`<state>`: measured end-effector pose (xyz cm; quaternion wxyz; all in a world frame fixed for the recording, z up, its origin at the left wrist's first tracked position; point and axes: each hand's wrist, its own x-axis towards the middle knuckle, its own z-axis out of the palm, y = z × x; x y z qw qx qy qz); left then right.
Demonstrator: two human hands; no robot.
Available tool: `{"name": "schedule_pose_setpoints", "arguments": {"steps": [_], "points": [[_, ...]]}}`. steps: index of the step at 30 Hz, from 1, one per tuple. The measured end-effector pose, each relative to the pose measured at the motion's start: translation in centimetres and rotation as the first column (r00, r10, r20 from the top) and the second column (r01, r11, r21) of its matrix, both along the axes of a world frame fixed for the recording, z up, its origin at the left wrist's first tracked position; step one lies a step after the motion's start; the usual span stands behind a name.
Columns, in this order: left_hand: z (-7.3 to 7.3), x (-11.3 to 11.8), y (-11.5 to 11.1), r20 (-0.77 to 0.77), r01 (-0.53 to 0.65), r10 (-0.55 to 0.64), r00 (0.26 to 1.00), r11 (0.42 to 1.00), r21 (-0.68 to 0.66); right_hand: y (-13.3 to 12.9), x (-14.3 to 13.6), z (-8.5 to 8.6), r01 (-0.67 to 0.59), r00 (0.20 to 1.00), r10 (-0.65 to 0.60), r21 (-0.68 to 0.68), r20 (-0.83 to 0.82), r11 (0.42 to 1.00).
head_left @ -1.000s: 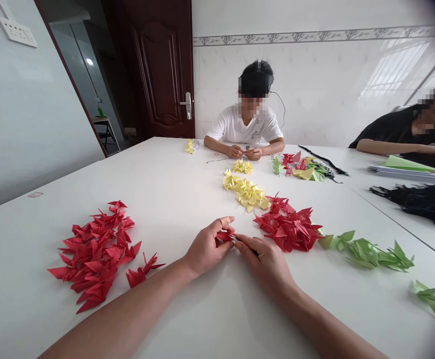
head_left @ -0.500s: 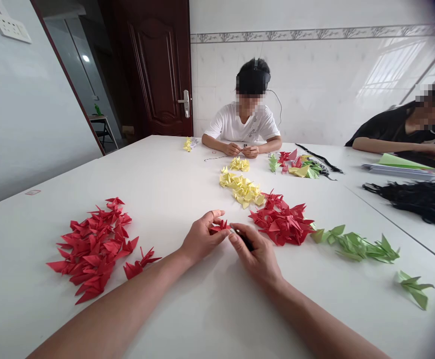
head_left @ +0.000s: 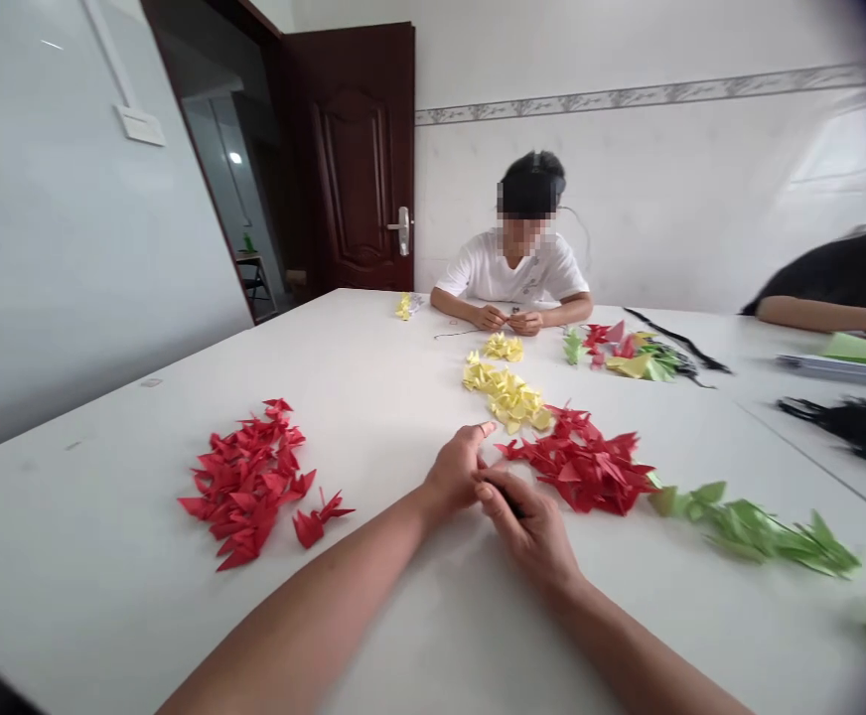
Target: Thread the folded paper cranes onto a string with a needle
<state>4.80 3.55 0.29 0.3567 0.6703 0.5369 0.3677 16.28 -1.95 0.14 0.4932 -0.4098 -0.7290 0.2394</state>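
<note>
My left hand [head_left: 457,471] is closed just above the table, its fingertips meeting those of my right hand. A red paper crane was between its fingers in the earlier frame; now the hands hide it. My right hand [head_left: 528,518] grips a slim tool with a black handle [head_left: 513,497], whose tip is covered. Beyond my right hand lies a heap of red paper cranes [head_left: 589,462]. A second red heap [head_left: 246,487] sits to the left, with a single red crane [head_left: 319,518] beside it.
Yellow paper cranes [head_left: 508,395] lie ahead, green ones [head_left: 768,531] to the right. Across the white table [head_left: 373,377], a person in a white shirt [head_left: 518,263] works by mixed-colour cranes [head_left: 638,357]. At right are another person's black sleeve [head_left: 820,273], stacked paper [head_left: 842,365] and black strands [head_left: 850,427].
The view has swung left, shifting everything rightward and slightly down in the picture. My hands have come closer together, and the red crane between them is now out of sight.
</note>
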Motion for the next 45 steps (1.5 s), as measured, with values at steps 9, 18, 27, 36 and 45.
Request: {"name": "schedule_pose_setpoints", "arguments": {"steps": [9, 18, 27, 36, 45], "points": [[3.1, -7.2, -4.1, -0.163, 0.044, -0.029, 0.986, 0.995, 0.090, 0.1, 0.4, -0.3, 0.027, 0.999, -0.031, -0.179, -0.020, 0.983], [4.5, -20.4, -1.9, -0.706, -0.528, 0.544, 0.453, 0.802, 0.278, -0.2, 0.3, 0.0, 0.026, 0.999, -0.029, -0.208, -0.013, 0.978], [4.7, -19.5, -1.6, -0.647, -0.504, 0.537, 0.541, 0.823, 0.261, -0.4, 0.2, 0.2, 0.018, 1.000, -0.015, -0.168, 0.019, 0.986], [2.1, -7.5, -4.5, -0.329, 0.147, -0.050, 0.943, 0.950, 0.277, -0.1, 0.1, 0.3, 0.043, 0.999, -0.043, -0.177, 0.004, 0.983], [1.9, -8.3, -4.4, -0.305, 0.163, -0.107, 0.946, 0.973, 0.164, -0.2, 0.5, 0.1, 0.013, 0.999, -0.005, -0.204, 0.040, 0.979]]}}
